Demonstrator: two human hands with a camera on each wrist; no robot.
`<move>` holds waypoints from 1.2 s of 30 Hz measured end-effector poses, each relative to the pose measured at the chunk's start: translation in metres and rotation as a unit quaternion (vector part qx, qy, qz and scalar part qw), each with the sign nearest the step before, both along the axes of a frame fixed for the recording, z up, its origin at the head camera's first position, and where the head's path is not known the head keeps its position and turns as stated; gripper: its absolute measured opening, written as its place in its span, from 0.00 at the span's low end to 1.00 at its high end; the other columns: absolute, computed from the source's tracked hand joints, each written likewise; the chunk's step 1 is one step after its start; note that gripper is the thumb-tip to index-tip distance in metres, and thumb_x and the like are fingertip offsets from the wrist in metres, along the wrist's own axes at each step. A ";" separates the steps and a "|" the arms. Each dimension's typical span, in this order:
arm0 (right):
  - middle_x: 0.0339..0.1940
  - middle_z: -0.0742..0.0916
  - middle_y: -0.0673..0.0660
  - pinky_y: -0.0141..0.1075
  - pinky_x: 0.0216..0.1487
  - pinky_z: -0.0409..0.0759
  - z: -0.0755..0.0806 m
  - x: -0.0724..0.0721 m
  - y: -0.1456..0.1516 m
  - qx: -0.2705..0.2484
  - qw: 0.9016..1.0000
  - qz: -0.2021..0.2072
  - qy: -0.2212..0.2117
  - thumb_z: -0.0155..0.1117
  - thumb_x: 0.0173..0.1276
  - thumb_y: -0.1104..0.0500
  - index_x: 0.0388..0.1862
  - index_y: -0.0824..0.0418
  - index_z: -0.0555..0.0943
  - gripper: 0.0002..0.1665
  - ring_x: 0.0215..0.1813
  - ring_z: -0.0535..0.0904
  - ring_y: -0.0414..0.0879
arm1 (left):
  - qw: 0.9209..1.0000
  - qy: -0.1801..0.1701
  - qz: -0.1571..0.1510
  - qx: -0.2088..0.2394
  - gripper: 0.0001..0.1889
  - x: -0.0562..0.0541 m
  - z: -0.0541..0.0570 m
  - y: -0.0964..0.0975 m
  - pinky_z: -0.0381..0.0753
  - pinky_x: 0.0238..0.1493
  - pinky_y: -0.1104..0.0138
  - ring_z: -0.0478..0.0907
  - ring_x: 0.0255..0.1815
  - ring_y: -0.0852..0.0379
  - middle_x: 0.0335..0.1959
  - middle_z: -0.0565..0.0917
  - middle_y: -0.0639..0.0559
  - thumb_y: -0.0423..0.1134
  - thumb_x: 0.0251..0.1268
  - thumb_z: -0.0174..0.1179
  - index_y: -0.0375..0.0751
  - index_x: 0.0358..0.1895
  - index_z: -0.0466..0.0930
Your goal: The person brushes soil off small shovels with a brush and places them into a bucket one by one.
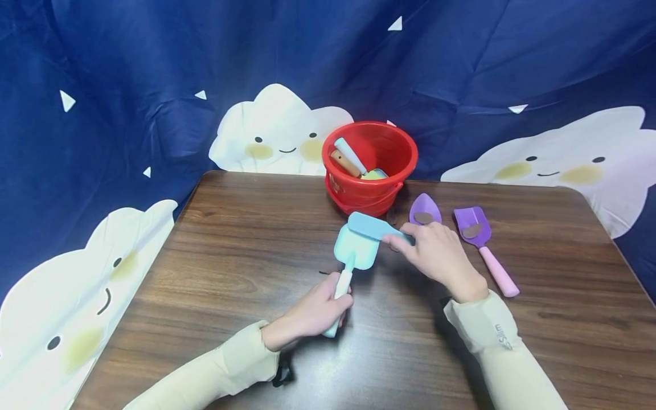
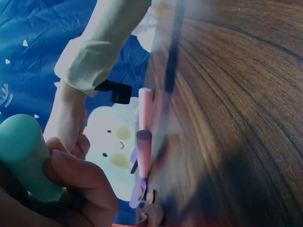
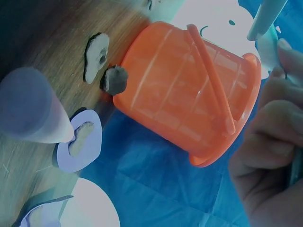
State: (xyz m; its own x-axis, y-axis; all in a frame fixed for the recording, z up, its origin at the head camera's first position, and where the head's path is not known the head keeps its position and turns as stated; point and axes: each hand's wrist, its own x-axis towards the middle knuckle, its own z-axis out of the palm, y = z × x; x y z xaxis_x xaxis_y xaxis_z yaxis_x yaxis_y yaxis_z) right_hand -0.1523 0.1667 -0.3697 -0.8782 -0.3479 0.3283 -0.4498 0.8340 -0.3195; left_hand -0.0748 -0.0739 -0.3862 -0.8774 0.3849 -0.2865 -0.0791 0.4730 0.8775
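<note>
My left hand point(image 1: 318, 304) grips the white handle of a light blue toy shovel point(image 1: 361, 255), its blade pointing away over the table. The handle's rounded teal end point(image 2: 21, 137) shows large in the left wrist view, with the thumb curled over it. Above the blade, my right hand point(image 1: 438, 253) holds a darker blue toy spatula point(image 1: 366, 226) by its narrow end. In the head view the spatula overlaps the far part of the shovel's blade. The right hand's curled fingers point(image 3: 274, 127) fill the right edge of the right wrist view.
A red bucket point(image 1: 361, 196) with toy tools inside stands at the table's back edge. Two purple shovels point(image 1: 468, 215) lie to the right, each bearing a flat brownish piece point(image 1: 472, 230). Small stone-like pieces point(image 3: 115, 80) lie by the bucket. Behind hangs a blue cloud-print cloth point(image 1: 328, 51).
</note>
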 end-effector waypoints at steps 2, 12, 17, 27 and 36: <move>0.10 0.68 0.48 0.34 0.19 0.62 0.001 0.000 0.002 -0.009 1.000 -0.011 0.000 0.65 0.62 0.40 0.19 0.51 0.75 0.21 0.16 0.65 0.44 | 1.000 -0.001 0.000 0.001 0.07 -0.001 -0.001 0.000 0.73 0.22 0.68 0.74 0.17 0.59 0.16 0.74 0.53 0.36 0.61 0.50 0.39 0.40 0.68; 0.09 0.71 0.48 0.34 0.21 0.64 0.011 0.003 0.013 -0.096 0.993 -0.065 -0.009 0.63 0.65 0.42 0.33 0.59 0.82 0.21 0.18 0.67 0.45 | 0.999 0.005 0.030 0.036 0.10 -0.005 -0.002 -0.003 0.75 0.12 0.65 0.72 0.12 0.58 0.18 0.75 0.51 0.35 0.66 0.49 0.37 0.48 0.64; 0.07 0.70 0.48 0.35 0.20 0.62 0.013 0.004 0.015 -0.108 0.992 -0.071 0.005 0.65 0.64 0.43 0.29 0.57 0.81 0.18 0.17 0.66 0.45 | 0.997 0.003 0.054 0.057 0.09 -0.008 0.000 -0.003 0.74 0.08 0.62 0.69 0.06 0.60 0.14 0.74 0.51 0.41 0.69 0.51 0.40 0.45 0.71; 0.08 0.65 0.49 0.35 0.17 0.57 0.014 0.005 0.019 -0.123 0.989 -0.071 0.029 0.68 0.62 0.47 0.18 0.58 0.73 0.21 0.15 0.60 0.44 | 0.992 0.045 0.103 0.058 0.11 -0.011 -0.001 -0.004 0.74 0.11 0.65 0.69 0.11 0.60 0.25 0.76 0.50 0.40 0.68 0.52 0.41 0.49 0.72; 0.10 0.63 0.49 0.33 0.17 0.56 0.019 0.009 0.019 -0.140 0.988 -0.071 0.008 0.66 0.64 0.45 0.17 0.57 0.71 0.23 0.15 0.58 0.42 | 0.991 0.009 0.092 0.095 0.15 -0.011 0.002 -0.002 0.73 0.10 0.65 0.70 0.10 0.58 0.32 0.80 0.36 0.35 0.65 0.55 0.43 0.51 0.63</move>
